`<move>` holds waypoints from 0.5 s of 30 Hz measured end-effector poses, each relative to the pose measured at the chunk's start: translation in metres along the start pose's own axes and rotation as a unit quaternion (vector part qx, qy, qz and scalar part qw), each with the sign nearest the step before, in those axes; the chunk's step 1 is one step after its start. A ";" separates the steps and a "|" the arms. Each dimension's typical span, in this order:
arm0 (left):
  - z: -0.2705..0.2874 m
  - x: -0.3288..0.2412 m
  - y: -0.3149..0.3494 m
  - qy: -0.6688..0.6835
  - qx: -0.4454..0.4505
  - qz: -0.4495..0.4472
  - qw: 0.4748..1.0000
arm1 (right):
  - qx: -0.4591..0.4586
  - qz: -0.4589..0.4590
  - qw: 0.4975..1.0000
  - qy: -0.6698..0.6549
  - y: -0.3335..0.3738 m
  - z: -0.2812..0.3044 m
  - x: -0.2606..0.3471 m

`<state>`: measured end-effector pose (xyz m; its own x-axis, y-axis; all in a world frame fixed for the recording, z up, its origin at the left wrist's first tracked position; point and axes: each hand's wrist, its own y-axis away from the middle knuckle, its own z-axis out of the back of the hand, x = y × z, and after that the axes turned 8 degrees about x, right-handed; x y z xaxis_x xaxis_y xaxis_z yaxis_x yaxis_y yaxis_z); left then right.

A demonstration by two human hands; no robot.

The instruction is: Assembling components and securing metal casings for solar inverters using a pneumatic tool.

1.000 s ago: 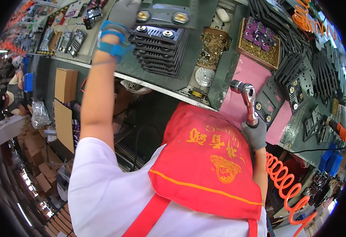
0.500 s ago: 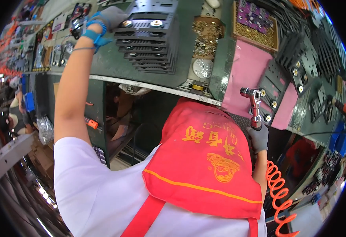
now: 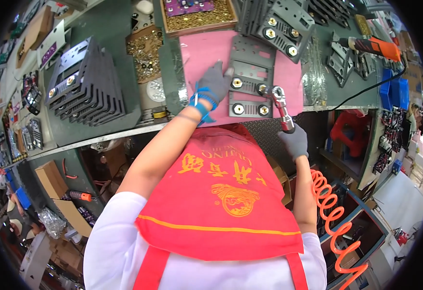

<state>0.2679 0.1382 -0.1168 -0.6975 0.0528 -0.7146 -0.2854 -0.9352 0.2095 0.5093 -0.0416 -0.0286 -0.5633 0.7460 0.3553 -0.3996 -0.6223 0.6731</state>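
Note:
My gloved right hand (image 3: 294, 141) is wrapped round an air ratchet wrench (image 3: 282, 108), a chrome tool with a red band. Its head is over or against a round brass-coloured fitting at the right of a dark grey slotted metal plate (image 3: 252, 75). My gloved left hand (image 3: 215, 82), with a blue strap at the wrist, lies on the pink mat (image 3: 197, 48), fingers stretched out, at the plate's left edge. A smaller metal strip (image 3: 249, 109) with two similar fittings lies at the plate's near end; whether the two are one piece I cannot tell.
Stacked grey plates (image 3: 86, 92) stand at left. Loose small metal parts (image 3: 146, 53) and a wooden tray (image 3: 199, 25) of brass pieces are beyond. More plates (image 3: 284, 29) and an orange power driver (image 3: 375, 47) sit at right. An orange coiled hose (image 3: 334, 212) hangs by my right arm.
My left hand has left the plate stack and come right to the plate on the pink mat. The ratchet's head has moved onto a fitting there. The view has swung right.

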 end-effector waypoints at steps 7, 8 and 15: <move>-0.033 -0.014 -0.038 0.008 0.051 0.065 0.997 | 0.053 0.074 0.986 0.143 -0.046 0.021 -0.004; -0.036 -0.014 -0.035 0.012 0.045 0.073 0.996 | 0.057 0.079 0.984 0.151 -0.053 0.023 -0.011; -0.053 -0.036 0.001 0.082 -0.076 0.098 0.989 | 0.100 0.102 0.985 0.095 -0.070 0.023 -0.041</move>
<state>0.3277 0.1164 -0.1263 -0.6102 -0.1798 -0.7716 -0.0444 -0.9646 0.2598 0.5768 -0.0227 -0.0756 -0.7501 0.5399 0.3819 -0.1238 -0.6820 0.7208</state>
